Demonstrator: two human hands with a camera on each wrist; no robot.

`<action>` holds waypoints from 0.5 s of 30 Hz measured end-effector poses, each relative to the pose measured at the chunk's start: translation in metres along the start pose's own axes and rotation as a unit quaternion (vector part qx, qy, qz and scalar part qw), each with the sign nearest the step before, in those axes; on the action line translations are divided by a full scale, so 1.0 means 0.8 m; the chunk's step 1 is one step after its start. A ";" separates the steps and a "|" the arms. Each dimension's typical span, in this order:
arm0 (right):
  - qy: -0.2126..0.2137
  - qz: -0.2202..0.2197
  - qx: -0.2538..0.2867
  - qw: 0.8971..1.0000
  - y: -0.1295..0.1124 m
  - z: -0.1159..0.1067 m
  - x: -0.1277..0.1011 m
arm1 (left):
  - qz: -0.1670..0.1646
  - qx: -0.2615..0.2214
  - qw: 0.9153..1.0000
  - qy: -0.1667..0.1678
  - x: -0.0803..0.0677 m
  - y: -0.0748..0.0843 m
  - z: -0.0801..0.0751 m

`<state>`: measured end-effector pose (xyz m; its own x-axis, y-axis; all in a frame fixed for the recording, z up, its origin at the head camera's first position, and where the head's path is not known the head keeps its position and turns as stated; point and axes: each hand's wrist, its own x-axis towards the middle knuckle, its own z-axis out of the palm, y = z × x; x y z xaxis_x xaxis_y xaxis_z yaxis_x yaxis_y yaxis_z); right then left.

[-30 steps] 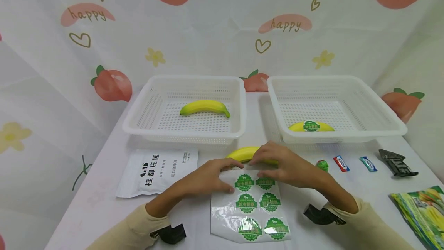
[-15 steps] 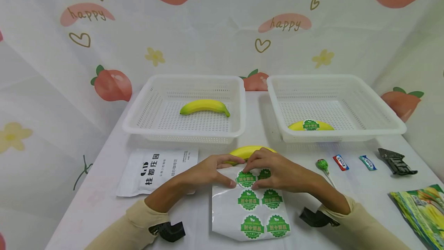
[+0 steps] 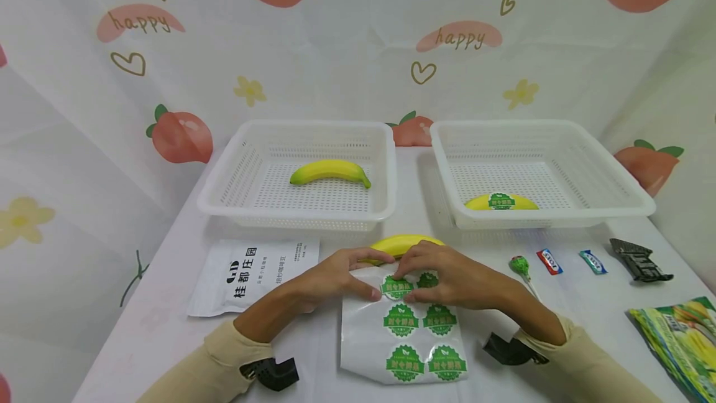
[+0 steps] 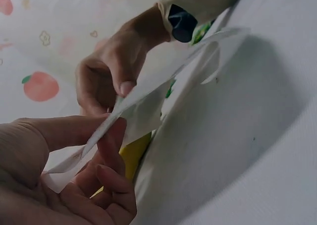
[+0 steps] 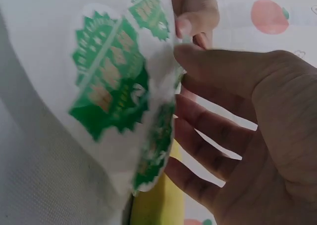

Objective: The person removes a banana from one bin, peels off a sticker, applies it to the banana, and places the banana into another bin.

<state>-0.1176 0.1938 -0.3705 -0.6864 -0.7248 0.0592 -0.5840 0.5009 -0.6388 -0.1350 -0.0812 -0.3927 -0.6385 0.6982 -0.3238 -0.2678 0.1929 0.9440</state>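
At the sticker sheet (image 3: 403, 328) — unmoved — both hands' fingers (image 3: 371, 294) keep pinching its top edge.

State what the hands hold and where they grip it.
Both the left hand and right hand pinch the sticker sheet at its far edge.

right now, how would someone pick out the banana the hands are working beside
Start at the two white plastic baskets at the back of the table. The yellow banana lies on the table before them, just beyond the glossy sticker sheet. Unlike the others, it sits in no basket.
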 end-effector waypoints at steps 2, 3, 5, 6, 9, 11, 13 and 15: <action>-0.002 -0.001 0.004 1.000 0.001 -0.001 0.001 | 0.013 0.027 1.000 -0.001 0.000 0.000 0.000; -0.003 -0.002 0.005 1.000 0.002 -0.001 0.001 | 0.019 0.045 0.999 0.000 0.001 -0.001 0.000; -0.001 -0.006 0.008 1.000 0.003 -0.002 0.001 | 0.035 0.099 0.994 0.007 0.001 -0.001 0.000; 0.002 -0.008 0.009 1.000 0.003 -0.003 0.000 | 0.042 0.127 0.991 0.010 0.001 -0.002 0.001; 0.023 -0.022 0.008 0.999 0.005 -0.007 -0.002 | 0.063 0.219 0.973 0.022 0.000 -0.002 0.003; 0.043 -0.039 0.004 0.998 0.006 -0.010 -0.004 | 0.077 0.271 0.959 0.030 -0.003 0.000 0.006; 0.065 -0.056 -0.002 0.996 0.008 -0.012 -0.005 | 0.092 0.311 0.945 0.039 -0.006 0.002 0.010; 0.085 -0.073 -0.009 0.994 0.009 -0.014 -0.007 | 0.104 0.340 0.933 0.052 -0.009 0.005 0.015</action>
<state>-0.1231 0.2066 -0.3665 -0.6567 -0.7006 0.2791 -0.6887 0.4064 -0.6005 -0.1226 -0.0775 -0.3861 -0.7021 0.7051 -0.0996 0.3677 0.4788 0.7972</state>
